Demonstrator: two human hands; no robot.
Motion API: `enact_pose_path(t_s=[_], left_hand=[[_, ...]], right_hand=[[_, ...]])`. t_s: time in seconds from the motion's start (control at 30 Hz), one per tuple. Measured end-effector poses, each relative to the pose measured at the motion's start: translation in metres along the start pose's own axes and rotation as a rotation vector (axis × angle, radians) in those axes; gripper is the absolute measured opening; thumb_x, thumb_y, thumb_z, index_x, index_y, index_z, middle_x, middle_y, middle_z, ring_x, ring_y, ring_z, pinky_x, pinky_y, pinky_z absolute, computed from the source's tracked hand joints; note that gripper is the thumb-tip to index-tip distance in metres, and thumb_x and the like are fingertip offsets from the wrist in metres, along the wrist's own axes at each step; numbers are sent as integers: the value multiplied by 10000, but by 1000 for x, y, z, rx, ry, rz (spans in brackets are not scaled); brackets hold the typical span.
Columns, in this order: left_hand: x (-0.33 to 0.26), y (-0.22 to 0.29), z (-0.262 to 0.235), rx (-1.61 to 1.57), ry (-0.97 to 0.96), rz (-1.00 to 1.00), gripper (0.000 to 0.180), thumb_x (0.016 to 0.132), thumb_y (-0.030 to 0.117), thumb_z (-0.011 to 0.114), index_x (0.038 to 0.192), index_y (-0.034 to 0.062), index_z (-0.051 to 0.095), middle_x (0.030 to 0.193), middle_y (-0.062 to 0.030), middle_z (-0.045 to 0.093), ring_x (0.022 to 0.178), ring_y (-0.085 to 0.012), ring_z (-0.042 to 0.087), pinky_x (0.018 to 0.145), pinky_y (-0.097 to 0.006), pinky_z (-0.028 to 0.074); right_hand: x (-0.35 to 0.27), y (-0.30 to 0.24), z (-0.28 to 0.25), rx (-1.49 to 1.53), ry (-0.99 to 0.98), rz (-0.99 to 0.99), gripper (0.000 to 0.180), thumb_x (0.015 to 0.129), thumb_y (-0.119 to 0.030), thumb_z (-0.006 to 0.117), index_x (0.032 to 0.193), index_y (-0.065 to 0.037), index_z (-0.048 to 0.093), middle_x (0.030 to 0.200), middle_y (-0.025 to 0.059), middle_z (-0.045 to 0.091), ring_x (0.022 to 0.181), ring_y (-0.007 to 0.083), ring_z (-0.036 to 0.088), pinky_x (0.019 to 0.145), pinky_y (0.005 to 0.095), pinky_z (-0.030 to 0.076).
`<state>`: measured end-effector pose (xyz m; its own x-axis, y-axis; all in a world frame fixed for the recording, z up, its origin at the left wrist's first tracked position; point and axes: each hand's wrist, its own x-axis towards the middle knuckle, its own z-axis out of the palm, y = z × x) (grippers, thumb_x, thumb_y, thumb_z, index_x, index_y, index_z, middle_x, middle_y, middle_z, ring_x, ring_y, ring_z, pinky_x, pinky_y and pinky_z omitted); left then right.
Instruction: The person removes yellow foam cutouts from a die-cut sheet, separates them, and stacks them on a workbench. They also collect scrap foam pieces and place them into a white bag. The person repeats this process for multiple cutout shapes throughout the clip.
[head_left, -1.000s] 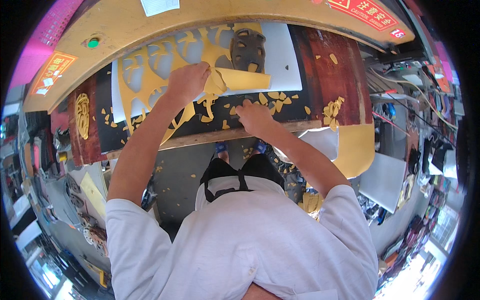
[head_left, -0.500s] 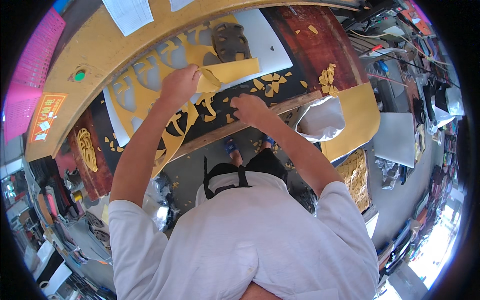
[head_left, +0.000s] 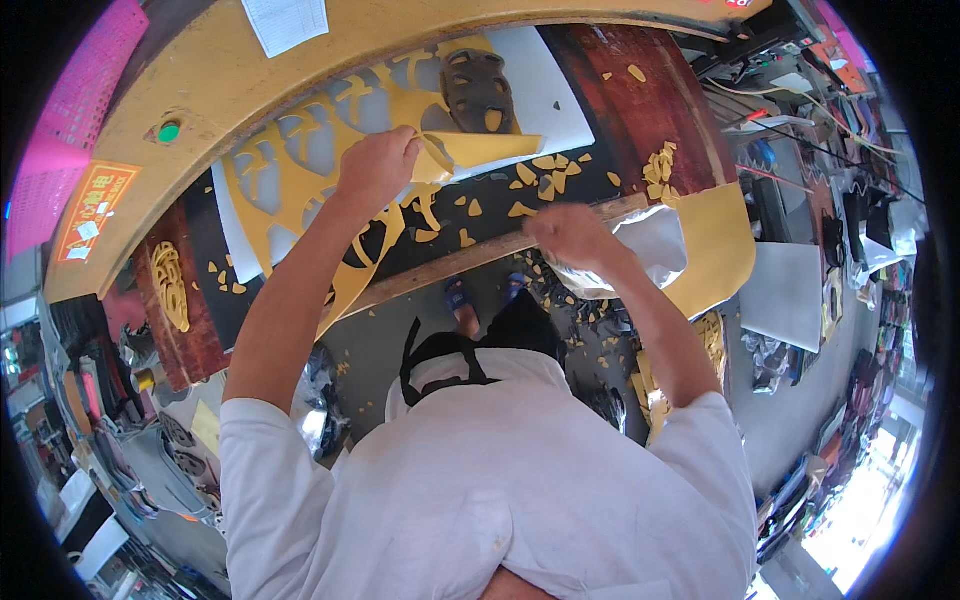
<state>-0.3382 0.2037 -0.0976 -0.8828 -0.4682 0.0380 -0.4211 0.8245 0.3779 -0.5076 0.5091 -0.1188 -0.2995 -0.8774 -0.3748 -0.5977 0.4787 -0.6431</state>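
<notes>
My left hand is closed on the edge of a yellow sheet full of cut-out holes, whose near edge is lifted and folded over. Much of this sheet lies on a white board; its near strips hang over the dark bench top. Smeared by motion, my right hand is above the bench's wooden front edge, beside a plastic-lined container; whether it holds anything does not show. A dark cutting die, oval with several openings, rests at the far end of the sheet.
Loose yellow scraps are scattered over the bench, with a heap at its right. Cut yellow pieces are stacked on the left. An uncut yellow sheet lies right of the container. A yellow machine beam arches across the far side.
My right hand has moved right, from over the bench scraps toward the plastic-lined container. My left hand keeps its hold on the yellow sheet. The whole view has shifted slightly.
</notes>
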Motion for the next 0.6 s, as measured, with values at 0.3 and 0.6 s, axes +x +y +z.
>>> enact_pose_path(t_s=[0.3,0.6], left_hand=[[0,9,-2,-6,23,-71,290,1055,329,583,1091,72,715,906,-206,737,879,-437,702,765,-536,546],[1,8,-2,-22,22,-94,292,1051,332,580,1097,80,720,920,-208,738,889,-440,697,766,-537,541]], right_hand=[[106,-1,53,-171,378,147,298,1002,-343,653,1090,-65,709,1133,162,693,1028,385,720,872,525,582],[102,0,62,-217,430,124,200,979,-295,659,1042,-118,727,1148,128,695,1005,379,712,854,518,574]])
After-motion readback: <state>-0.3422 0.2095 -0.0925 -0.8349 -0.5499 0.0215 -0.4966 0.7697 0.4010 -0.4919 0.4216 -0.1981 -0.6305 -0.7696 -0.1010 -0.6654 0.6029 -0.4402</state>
